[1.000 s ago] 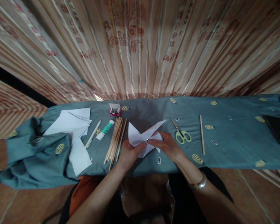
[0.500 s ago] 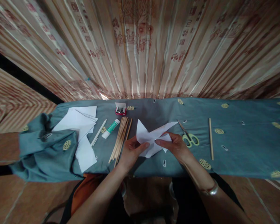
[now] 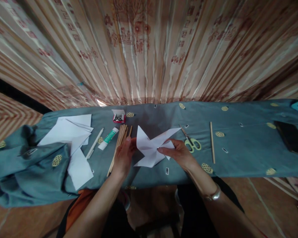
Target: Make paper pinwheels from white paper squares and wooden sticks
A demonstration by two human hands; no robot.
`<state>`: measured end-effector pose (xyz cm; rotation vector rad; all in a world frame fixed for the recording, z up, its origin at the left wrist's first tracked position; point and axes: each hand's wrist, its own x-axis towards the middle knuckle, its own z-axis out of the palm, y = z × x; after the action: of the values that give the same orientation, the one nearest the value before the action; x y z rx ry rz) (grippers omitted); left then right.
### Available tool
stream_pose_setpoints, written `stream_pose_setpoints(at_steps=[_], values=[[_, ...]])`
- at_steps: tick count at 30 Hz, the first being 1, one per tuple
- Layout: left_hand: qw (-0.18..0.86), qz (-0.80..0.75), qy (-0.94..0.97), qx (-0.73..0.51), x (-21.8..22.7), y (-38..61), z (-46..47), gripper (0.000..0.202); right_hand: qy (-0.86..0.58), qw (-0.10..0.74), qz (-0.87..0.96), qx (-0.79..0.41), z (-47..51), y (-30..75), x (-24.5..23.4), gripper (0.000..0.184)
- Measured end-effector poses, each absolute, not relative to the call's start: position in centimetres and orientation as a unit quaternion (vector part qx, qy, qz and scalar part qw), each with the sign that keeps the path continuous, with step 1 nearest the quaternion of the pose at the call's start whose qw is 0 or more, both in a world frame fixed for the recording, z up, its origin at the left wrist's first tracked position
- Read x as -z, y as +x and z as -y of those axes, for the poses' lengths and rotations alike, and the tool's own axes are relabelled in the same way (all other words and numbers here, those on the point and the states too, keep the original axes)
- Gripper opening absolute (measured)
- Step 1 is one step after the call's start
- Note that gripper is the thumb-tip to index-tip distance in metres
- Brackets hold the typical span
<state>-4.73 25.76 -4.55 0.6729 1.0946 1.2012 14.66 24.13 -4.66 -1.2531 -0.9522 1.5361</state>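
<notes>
Your left hand (image 3: 124, 157) has shifted off the paper pinwheel (image 3: 149, 148) onto the wooden sticks (image 3: 122, 132), fingers flat together, while your right hand (image 3: 180, 153) pinches the light, easily creased pinwheel's centre, just left of its fingertips; grip gently there.

Folded paper (image 3: 151, 148): plain white. Loose sheets (image 3: 67, 132), far left: white. Cloth (image 3: 238, 155) over tabletop: teal-blue, scattered pale-yellow lattice ovals. Scissors (image 3: 193, 144): pale yellow-green handles. Glue stick (image 3: 108, 138): white, green label. Small box (image 3: 119, 117): red, white flap. Stick bundle (image 3: 119, 142) and single stick (image 3: 212, 142): light wood. Curtain (image 3: 149, 49): beige-pink stripes, red-brown motifs. Phone (image 3: 290, 137), far right: black. Bracelet (image 3: 213, 195): silver.
</notes>
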Motion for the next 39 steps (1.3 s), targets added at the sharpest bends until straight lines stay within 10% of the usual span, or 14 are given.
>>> stream_pose_setpoints(at_steps=[21,39], values=[[0.617,-0.487,0.372,-0.493,5.6,-3.0,-26.2,0.038,-0.503,0.457,0.365,-0.636,-22.3,17.5,3.3,0.028],[0.558,-0.352,0.672,-0.335,2.9,7.7,-29.4,0.022,-0.238,0.256,0.498,-0.794,-17.3,20.4,2.7,0.056]])
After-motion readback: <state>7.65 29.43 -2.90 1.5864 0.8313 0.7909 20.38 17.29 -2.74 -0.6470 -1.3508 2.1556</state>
